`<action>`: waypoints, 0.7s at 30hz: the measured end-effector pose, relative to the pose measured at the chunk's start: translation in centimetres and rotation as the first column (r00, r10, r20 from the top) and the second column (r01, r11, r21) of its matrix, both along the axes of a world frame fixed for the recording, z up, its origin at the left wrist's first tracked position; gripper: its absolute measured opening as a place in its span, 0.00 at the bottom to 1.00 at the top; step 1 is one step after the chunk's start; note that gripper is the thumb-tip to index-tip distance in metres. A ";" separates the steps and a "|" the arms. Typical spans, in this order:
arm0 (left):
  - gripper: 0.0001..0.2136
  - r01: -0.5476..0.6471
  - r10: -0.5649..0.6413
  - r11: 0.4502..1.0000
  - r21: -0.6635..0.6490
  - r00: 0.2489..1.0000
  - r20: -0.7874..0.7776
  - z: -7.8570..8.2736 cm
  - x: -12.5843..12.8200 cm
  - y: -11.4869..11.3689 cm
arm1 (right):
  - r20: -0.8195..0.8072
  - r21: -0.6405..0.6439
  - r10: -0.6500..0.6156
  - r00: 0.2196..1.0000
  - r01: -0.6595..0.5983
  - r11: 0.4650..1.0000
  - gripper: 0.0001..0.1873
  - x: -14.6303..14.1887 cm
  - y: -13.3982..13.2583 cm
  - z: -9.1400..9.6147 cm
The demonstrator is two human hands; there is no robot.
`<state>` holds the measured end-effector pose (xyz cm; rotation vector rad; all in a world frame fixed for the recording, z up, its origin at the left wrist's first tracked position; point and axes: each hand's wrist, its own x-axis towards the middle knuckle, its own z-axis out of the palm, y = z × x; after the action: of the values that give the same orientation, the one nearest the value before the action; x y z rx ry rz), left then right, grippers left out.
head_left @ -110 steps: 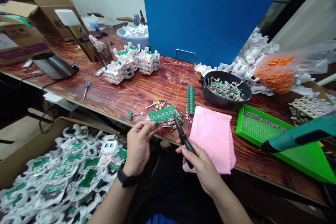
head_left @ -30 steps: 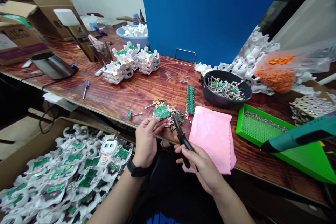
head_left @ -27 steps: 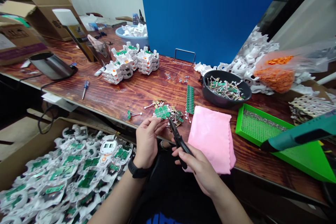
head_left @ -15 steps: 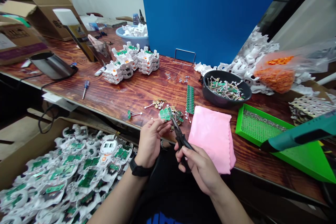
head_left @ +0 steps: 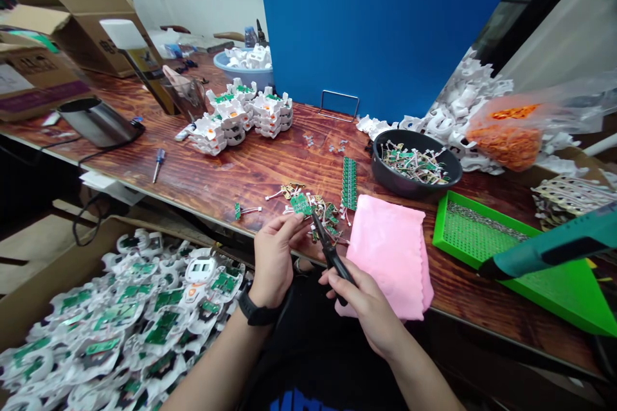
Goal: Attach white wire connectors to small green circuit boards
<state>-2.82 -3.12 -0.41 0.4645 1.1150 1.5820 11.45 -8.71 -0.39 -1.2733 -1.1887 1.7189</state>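
Between the fingertips of my left hand is a small green circuit board, held just above the near edge of the bench. My right hand is closed around the dark handles of a pair of pliers or cutters; the exact kind is unclear. The tool's tip lies close to the board's right side, and I cannot tell whether they touch. Beneath and beside it is a pile of small boards with white wires. A long strip of green boards lies behind the pile.
Right of my hands lies a folded pink cloth. Beyond it stand a black bowl of wired boards and a green tray under a teal electric screwdriver. A box of white housings stands at lower left; a screwdriver lies behind.
The green board has turned and shifted slightly away from the tool. The tool has moved a little down and right, its jaws no longer overlapping the board. My right fingers have shifted on the handles.
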 end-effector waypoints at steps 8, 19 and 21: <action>0.06 -0.003 0.003 1.000 0.006 1.000 -0.026 0.1 -0.1 0.0 | 0.077 0.048 0.029 0.997 -0.033 0.998 0.13 0.3 0.2 -0.1; 0.08 -0.046 0.048 0.998 0.032 0.997 -0.061 -0.3 -0.4 0.1 | 0.087 0.023 0.046 0.995 -0.049 0.999 0.13 0.4 0.1 0.1; 0.08 -0.039 0.040 0.999 0.027 0.998 -0.058 -0.3 -0.4 0.0 | 0.075 0.037 0.049 0.996 -0.052 0.998 0.12 0.3 0.0 0.0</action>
<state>-3.22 -3.17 -0.68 0.5115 1.1553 1.6276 11.77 -8.67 -0.40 -1.3040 -1.3009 1.6889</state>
